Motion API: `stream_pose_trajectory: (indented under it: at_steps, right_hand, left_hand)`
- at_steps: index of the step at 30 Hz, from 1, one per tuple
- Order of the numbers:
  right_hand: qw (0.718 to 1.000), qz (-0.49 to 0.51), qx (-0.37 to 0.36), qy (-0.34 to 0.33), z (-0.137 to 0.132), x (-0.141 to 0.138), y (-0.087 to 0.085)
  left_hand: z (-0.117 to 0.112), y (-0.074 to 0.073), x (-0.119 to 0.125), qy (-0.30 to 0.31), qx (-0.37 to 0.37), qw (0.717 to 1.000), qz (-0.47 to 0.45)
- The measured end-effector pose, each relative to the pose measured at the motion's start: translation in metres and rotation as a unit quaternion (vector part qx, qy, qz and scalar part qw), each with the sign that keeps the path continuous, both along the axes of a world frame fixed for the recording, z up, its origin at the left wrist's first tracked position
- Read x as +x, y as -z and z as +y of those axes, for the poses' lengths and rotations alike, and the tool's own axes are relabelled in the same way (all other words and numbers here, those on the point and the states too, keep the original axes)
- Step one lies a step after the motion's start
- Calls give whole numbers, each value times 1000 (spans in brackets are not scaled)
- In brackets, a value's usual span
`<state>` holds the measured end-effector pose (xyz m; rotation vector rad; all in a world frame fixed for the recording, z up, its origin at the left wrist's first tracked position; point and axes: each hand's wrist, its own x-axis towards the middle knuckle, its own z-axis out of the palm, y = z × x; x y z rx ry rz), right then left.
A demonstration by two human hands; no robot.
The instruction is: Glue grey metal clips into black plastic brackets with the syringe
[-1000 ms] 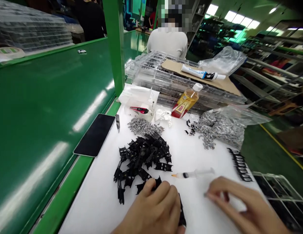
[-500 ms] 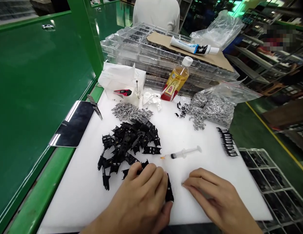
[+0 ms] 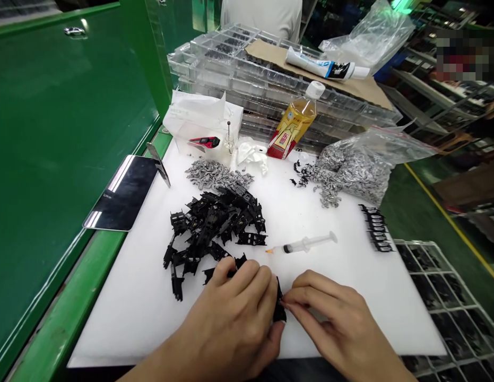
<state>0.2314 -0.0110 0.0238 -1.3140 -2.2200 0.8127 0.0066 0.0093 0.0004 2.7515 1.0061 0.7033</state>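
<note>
My left hand point(image 3: 239, 313) is closed around a black plastic part point(image 3: 279, 313), whose right end shows beyond the fingers; the hand covers the rest. The thumb and index finger of my right hand point(image 3: 338, 315) are pinched together at that part's right edge. Whatever they hold is tiny and mostly hidden; a small grey piece showed at these fingertips earlier. Just beyond my left hand lies a heap of similar black plastic parts point(image 3: 210, 228). A syringe point(image 3: 306, 244) with an orange tip lies past my right hand.
Loose grey pieces point(image 3: 215, 174) lie behind the heap, and a plastic bag of them point(image 3: 354, 164) at right. Black parts stand in a row point(image 3: 376, 228) near the right edge. A drink bottle point(image 3: 292, 124), phone point(image 3: 123, 193), red cutter point(image 3: 205, 142) and stacked clear trays point(image 3: 215, 69) surround the white board point(image 3: 123, 318).
My right hand has moved left, bringing its pinched fingertips to the black part. My left hand keeps its hold. The whole view has shifted slightly.
</note>
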Motion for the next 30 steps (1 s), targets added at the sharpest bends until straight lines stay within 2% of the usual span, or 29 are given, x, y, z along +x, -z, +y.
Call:
stream_pose_trajectory:
  at_steps: [5,12,15,17,18,20,22,23,24,27,30]
  right_hand:
    - [998,-20,-51,12,0,0,-3]
    - [986,-54,-138,82,1,-6,-3]
    - [983,-58,-155,83,-1,-5,-2]
    - [984,-37,-160,76,-1,5,-4]
    - [985,-15,-149,89,0,14,-6]
    - [980,46,-74,181,6,37,-12]
    - [942,96,46,319,22,62,-19]
    - [929,98,74,348,33,73,-23]
    - [924,91,91,361,46,81,-26]
    - [940,35,96,324,91,93,-32]
    - [950,-40,129,282,129,96,-26]
  left_hand:
    - [-1,0,0,1,-3,1000,1]
    - [0,1,1,2,5,1000,-3]
    - [1,0,1,-1,4,1000,-1]
    - [1,0,0,-2,1,1000,1]
    - [1,0,-1,-1,0,1000,2]
    - [1,0,-2,2,-1,1000,1]
    - [0,1,-2,6,-4,1000,-3]
    - [-1,2,-2,5,-4,1000,-9]
    - [-1,3,-2,1,1,1000,-17]
    - [-1,9,-1,-22,26,998,-49]
    - [2,18,1,-38,48,996,-71]
